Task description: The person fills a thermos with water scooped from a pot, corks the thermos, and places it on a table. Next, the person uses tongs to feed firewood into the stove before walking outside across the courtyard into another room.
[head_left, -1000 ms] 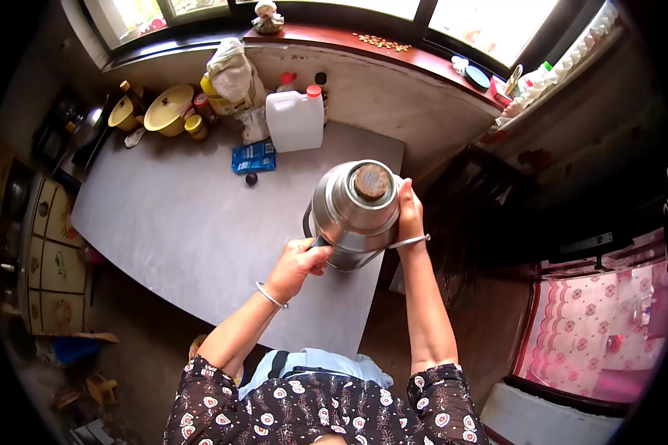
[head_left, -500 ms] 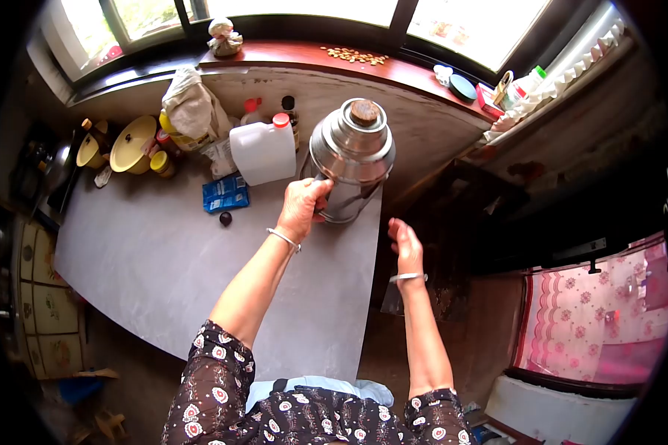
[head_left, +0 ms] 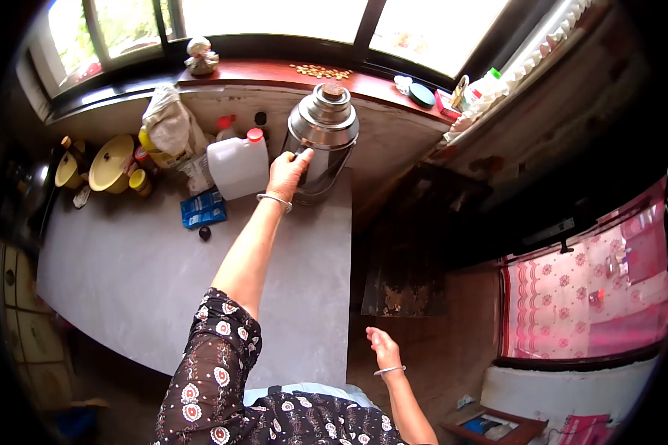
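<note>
Grey tabletop [head_left: 141, 274] — stoppered flask [head_left: 323, 127] in left fingers [head_left: 301, 160]

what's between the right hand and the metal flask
The head view shows a strip of floor, then bare grey tabletop, between the right hand and the metal flask.
</note>
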`<state>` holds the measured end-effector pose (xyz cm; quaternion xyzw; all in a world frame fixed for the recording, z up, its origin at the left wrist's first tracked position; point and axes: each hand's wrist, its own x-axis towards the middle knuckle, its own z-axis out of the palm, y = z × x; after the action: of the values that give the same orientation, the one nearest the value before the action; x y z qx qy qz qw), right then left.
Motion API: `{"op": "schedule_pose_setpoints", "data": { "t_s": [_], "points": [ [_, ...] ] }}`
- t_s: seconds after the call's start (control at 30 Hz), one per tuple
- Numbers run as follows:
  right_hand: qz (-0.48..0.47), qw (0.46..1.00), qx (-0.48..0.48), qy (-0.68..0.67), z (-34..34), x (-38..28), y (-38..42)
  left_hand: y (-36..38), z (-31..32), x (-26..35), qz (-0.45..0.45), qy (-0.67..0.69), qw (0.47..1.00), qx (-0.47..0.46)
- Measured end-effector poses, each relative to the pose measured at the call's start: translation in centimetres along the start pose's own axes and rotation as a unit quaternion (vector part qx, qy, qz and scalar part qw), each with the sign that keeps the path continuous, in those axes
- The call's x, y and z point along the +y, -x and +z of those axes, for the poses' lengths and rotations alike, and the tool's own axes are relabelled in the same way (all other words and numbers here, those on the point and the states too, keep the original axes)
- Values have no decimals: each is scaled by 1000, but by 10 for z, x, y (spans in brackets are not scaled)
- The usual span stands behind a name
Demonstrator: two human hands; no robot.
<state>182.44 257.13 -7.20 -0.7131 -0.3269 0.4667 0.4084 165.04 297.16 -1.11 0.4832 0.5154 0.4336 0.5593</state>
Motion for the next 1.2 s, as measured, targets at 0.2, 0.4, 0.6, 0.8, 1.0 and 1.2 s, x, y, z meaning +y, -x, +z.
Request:
{"op": "schedule_pose_setpoints", "data": {
  "t_s": [0.2, 0.4, 0.6, 0.8, 1.0, 1.2],
  "points": [
    [6, 996, -86, 17, 18, 42, 26, 118, -33, -41, 261, -267, 899, 229],
    [4, 943, -313, 116, 42, 75, 18, 346, -115, -138, 20, -267, 934, 236],
    [-87, 843, -489, 204, 99, 67, 20, 556, -117, -206, -287, -231, 899, 239],
    [-88, 775, -576, 245, 171, 49, 90, 652, -64, -242, -250, -165, 932, 206],
    [-71, 659, -697, 272, 241, 101, 221, 760, -67, -267, -182, -91, 971, 125],
    [-87, 537, -818, 184, 288, 150, 402, 899, -117, -276, -100, -75, 982, 139]
  ]
}}
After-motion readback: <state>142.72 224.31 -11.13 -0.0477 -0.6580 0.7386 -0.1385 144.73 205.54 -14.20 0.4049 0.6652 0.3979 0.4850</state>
